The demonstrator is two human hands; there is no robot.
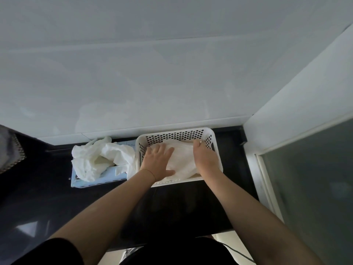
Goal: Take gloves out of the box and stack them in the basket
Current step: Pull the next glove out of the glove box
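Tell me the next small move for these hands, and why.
Probably lift the left hand off the gloves in the white basket and reach to the blue box for the next one. Both hands lie on the flattened gloves, the right hand at their right edge, while more gloves spill from the box beside the basket.

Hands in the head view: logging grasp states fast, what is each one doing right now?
Left hand: open, fingers spread flat, pressing the gloves in the basket.
Right hand: on the gloves; fingers hidden, grip cannot be told.
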